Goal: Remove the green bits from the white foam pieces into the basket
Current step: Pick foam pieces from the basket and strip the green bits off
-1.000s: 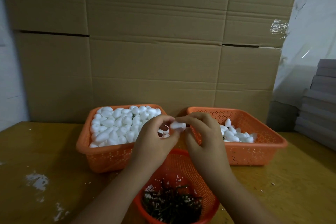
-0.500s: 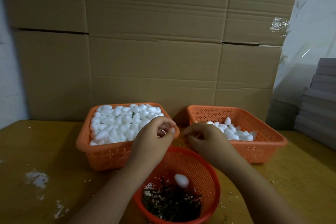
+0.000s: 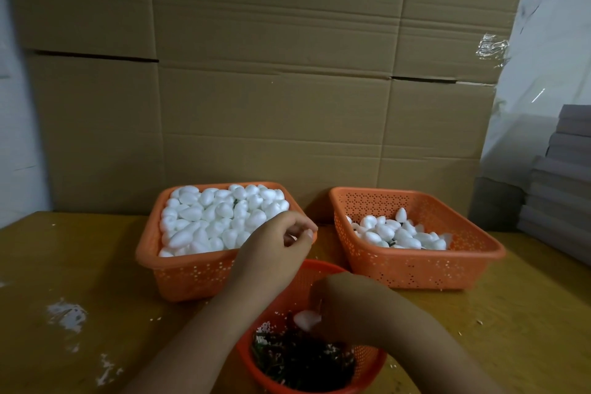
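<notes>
The right hand (image 3: pixel 339 307) reaches into the round basket (image 3: pixel 367 358) of green bits (image 3: pixel 297 358), at a white foam piece (image 3: pixel 306 319); whether it pinches it cannot be told. The left hand (image 3: pixel 278 246) hovers with fingers loosely curled, apparently empty. Foam looks feather-light and dentable, best pinched gently at its sides. Two full baskets (image 3: pixel 192 278) crowd the bench (image 3: pixel 64 265) behind.
</notes>
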The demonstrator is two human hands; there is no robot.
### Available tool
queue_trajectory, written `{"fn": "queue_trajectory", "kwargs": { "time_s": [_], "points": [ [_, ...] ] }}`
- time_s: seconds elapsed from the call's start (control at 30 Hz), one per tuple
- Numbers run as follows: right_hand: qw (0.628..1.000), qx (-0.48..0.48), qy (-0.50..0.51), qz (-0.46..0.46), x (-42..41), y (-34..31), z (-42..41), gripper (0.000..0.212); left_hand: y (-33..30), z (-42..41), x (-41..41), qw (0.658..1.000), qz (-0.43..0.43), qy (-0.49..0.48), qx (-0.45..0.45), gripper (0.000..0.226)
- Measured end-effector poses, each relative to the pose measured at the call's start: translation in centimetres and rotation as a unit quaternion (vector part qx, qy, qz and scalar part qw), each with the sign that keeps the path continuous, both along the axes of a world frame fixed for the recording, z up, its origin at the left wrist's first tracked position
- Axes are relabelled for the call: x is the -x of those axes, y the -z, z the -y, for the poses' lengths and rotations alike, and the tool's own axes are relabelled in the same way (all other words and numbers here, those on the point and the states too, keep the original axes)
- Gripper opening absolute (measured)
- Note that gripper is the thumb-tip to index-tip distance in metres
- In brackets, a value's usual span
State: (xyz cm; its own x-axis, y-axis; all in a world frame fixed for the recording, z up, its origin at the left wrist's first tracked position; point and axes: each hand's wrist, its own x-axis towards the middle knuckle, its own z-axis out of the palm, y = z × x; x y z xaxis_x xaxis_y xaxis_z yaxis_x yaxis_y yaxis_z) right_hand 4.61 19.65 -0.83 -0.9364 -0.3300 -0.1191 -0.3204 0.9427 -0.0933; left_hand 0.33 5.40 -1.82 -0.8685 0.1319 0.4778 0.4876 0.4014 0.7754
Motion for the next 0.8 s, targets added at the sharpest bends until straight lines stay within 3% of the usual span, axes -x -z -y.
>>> {"fn": "queue_trajectory", "kwargs": {
  "time_s": [0.13, 0.3, 0.63, 0.8],
  "points": [
    [0.987, 0.101, -0.006, -0.121, 0.0, -1.2, -0.4, 0.036, -0.3, 0.3, 0.3, 0.997, 0.032, 0.046, 0.06, 0.015],
    [0.952, 0.211, 0.007, -0.22, 0.3, -2.0, -0.8, 0.024, -1.5, 0.8, 0.2, 0.995, 0.039, 0.089, 0.033, 0.016],
    [0.901, 0.343, 0.022, -0.266, 0.3, -2.5, -0.6, 0.031, -2.6, 1.7, -0.7, 0.976, 0.112, 0.144, -0.116, 0.023],
    [0.876, 0.398, 0.031, -0.271, 0.2, -2.6, -0.6, 0.025, -2.5, 1.6, -0.5, 0.985, 0.089, 0.131, -0.067, 0.03]
  ]
}}
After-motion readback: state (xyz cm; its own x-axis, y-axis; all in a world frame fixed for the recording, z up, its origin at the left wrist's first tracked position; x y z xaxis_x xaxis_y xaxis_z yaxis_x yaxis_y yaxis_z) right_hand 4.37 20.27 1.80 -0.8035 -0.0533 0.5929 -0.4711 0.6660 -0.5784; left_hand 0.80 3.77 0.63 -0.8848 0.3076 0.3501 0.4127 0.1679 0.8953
